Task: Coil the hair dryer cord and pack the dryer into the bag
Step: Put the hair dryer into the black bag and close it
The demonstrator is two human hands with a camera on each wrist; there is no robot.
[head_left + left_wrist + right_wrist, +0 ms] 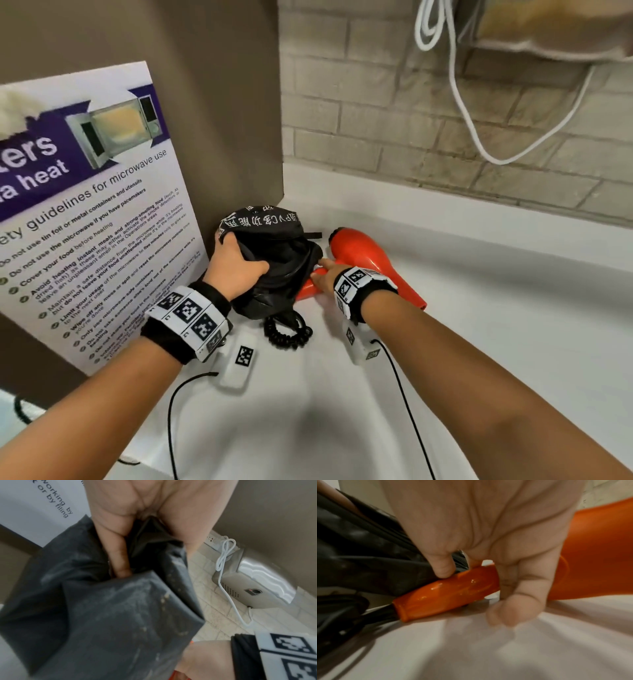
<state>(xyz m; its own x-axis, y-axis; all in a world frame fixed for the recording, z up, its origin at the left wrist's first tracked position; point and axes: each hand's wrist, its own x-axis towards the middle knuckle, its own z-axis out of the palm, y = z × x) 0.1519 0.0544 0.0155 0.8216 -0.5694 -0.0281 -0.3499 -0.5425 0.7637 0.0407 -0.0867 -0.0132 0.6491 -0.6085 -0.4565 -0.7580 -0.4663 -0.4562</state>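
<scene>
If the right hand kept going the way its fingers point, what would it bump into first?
Probably the black bag. The right hand holds the orange hair dryer by its handle, fingers pointing toward the bag's open mouth, though depth is hard to judge.

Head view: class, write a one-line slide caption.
Left hand grips black bag; right hand on orange dryer.

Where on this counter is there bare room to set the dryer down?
Bare counter lies right of the dryer, out toward the brick wall, and in front, between the two forearms. The left corner is crowded: bag held by the left hand, coiled cord just before it, right hand on the dryer handle, poster alongside.
</scene>
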